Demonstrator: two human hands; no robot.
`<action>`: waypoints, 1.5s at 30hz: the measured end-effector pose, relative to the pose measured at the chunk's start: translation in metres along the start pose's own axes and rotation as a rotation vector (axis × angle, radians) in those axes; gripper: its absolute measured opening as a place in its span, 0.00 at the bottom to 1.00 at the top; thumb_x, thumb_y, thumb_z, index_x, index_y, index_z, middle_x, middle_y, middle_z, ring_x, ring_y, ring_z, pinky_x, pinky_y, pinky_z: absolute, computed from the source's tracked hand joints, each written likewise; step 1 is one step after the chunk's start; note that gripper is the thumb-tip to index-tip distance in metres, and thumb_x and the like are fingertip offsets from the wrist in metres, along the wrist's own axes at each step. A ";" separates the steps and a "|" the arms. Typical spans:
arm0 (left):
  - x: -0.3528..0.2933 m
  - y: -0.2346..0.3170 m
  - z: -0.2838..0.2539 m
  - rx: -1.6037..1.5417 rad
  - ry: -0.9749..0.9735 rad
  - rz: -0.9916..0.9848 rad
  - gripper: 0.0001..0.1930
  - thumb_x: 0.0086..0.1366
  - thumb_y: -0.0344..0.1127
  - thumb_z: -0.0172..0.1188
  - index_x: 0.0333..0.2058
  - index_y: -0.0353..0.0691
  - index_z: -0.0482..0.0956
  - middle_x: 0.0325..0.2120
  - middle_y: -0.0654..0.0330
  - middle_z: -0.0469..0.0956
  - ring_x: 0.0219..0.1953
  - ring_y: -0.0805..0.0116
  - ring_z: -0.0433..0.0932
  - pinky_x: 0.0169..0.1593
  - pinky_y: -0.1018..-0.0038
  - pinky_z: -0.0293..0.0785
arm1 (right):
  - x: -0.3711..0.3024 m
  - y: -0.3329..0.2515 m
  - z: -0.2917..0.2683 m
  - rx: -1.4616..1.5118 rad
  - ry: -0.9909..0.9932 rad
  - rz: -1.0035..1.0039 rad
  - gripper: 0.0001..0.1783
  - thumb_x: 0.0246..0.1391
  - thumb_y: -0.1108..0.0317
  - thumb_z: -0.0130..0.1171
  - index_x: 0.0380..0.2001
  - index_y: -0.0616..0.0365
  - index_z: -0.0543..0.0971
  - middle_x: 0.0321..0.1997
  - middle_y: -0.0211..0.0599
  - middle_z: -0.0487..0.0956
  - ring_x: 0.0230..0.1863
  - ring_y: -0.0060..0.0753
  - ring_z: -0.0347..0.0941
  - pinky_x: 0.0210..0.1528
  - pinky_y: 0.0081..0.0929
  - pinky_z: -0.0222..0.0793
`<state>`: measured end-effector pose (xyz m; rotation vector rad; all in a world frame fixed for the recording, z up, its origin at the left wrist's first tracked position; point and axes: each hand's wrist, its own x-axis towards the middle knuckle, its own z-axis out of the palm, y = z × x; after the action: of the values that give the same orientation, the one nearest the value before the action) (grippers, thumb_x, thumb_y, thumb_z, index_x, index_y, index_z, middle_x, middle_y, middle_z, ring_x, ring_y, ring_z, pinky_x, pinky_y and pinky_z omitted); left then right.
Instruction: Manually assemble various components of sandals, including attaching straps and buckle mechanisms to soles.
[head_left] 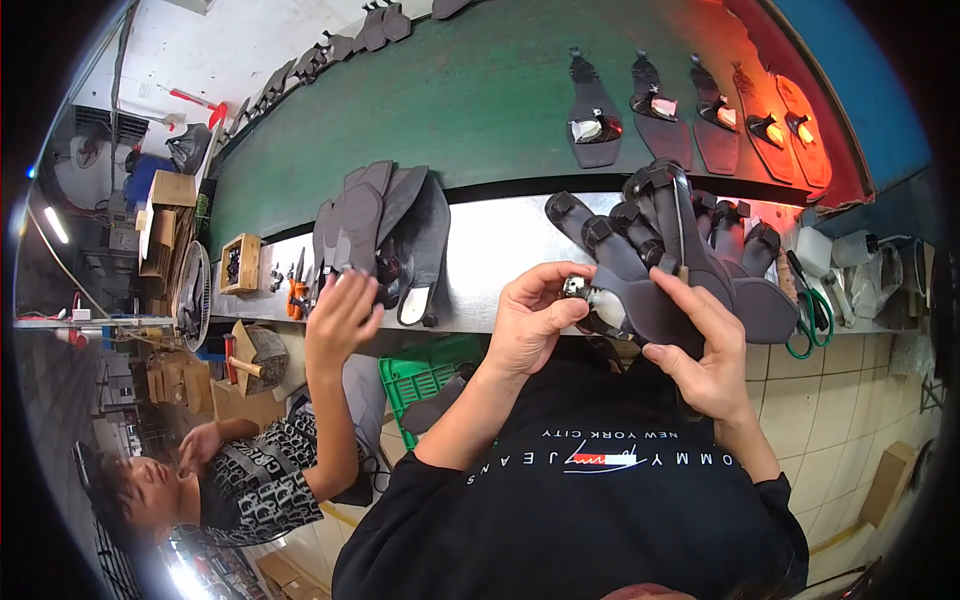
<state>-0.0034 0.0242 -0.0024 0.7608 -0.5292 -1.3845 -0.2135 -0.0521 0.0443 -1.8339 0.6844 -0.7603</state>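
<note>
A dark sandal [660,312] is held in front of my chest, between both hands. My right hand [712,355] grips its broad sole end, with the thumb below and the fingers above. Fingers and thumb of my left hand [535,315] pinch a small shiny metal-looking piece [576,287] at the sandal's strap side. Something white shows beside that piece, under the sole. Just beyond my hands, a heap of dark sandals [615,250] lies on the metal ledge, several with black block heels turned up.
Sandals with white stuffing [597,130] stand in a row on the green conveyor belt [450,100], some under red light. At left, a co-worker's hand [343,315] is by a pile of soles [355,215]. Green scissors [815,310] lie right; a green crate [425,375] stands below the ledge.
</note>
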 end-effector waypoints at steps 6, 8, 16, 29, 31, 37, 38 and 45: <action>0.003 -0.004 -0.003 0.048 0.036 0.052 0.14 0.55 0.23 0.62 0.42 0.33 0.76 0.43 0.52 0.78 0.42 0.71 0.76 0.47 0.75 0.73 | -0.004 0.010 0.010 0.086 0.105 -0.080 0.30 0.41 0.77 0.63 0.52 0.65 0.74 0.40 0.42 0.76 0.39 0.33 0.73 0.45 0.23 0.67; 0.003 -0.005 -0.002 0.063 0.076 0.045 0.11 0.56 0.24 0.61 0.40 0.33 0.77 0.42 0.52 0.78 0.42 0.71 0.75 0.47 0.77 0.71 | -0.005 0.010 0.010 0.127 0.127 -0.040 0.30 0.41 0.78 0.63 0.52 0.66 0.73 0.41 0.42 0.77 0.40 0.31 0.73 0.45 0.23 0.66; 0.004 -0.011 -0.015 0.247 0.105 0.049 0.14 0.61 0.38 0.52 0.36 0.30 0.76 0.43 0.43 0.76 0.44 0.59 0.77 0.52 0.63 0.71 | -0.008 0.015 0.017 0.062 0.111 -0.059 0.29 0.41 0.78 0.63 0.51 0.65 0.74 0.40 0.43 0.76 0.39 0.33 0.73 0.45 0.23 0.66; 0.003 -0.004 0.000 0.058 -0.012 0.005 0.17 0.60 0.26 0.60 0.48 0.33 0.72 0.53 0.45 0.72 0.48 0.67 0.76 0.52 0.71 0.74 | -0.011 0.020 0.018 0.038 0.157 -0.100 0.26 0.42 0.80 0.60 0.50 0.66 0.75 0.38 0.44 0.76 0.37 0.36 0.73 0.43 0.24 0.67; 0.004 -0.007 -0.004 0.040 -0.033 0.048 0.16 0.57 0.24 0.62 0.45 0.34 0.74 0.53 0.44 0.72 0.49 0.66 0.76 0.52 0.70 0.74 | -0.010 0.021 0.020 0.040 0.158 -0.116 0.26 0.42 0.79 0.60 0.49 0.66 0.75 0.37 0.44 0.76 0.37 0.36 0.73 0.43 0.25 0.68; 0.005 -0.009 -0.003 0.043 -0.021 0.065 0.16 0.55 0.21 0.63 0.44 0.35 0.75 0.51 0.44 0.73 0.48 0.66 0.77 0.53 0.71 0.73 | -0.010 0.020 0.021 0.062 0.147 -0.118 0.26 0.41 0.79 0.61 0.49 0.65 0.75 0.37 0.44 0.76 0.36 0.36 0.73 0.42 0.26 0.68; 0.005 -0.009 -0.003 0.043 -0.021 0.065 0.16 0.55 0.21 0.63 0.44 0.35 0.75 0.51 0.44 0.73 0.48 0.66 0.77 0.53 0.71 0.73 | -0.010 0.021 0.021 0.068 0.146 -0.119 0.26 0.41 0.79 0.61 0.49 0.65 0.75 0.36 0.44 0.76 0.36 0.37 0.73 0.42 0.26 0.68; 0.006 -0.010 -0.006 0.064 -0.025 0.064 0.16 0.54 0.20 0.62 0.43 0.35 0.76 0.51 0.44 0.73 0.48 0.67 0.77 0.51 0.73 0.74 | -0.009 0.022 0.020 0.054 0.140 -0.126 0.26 0.40 0.80 0.61 0.49 0.65 0.76 0.36 0.44 0.76 0.35 0.36 0.73 0.41 0.25 0.68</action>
<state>-0.0048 0.0191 -0.0146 0.7729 -0.6150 -1.3245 -0.2067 -0.0412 0.0159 -1.8000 0.6354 -0.9884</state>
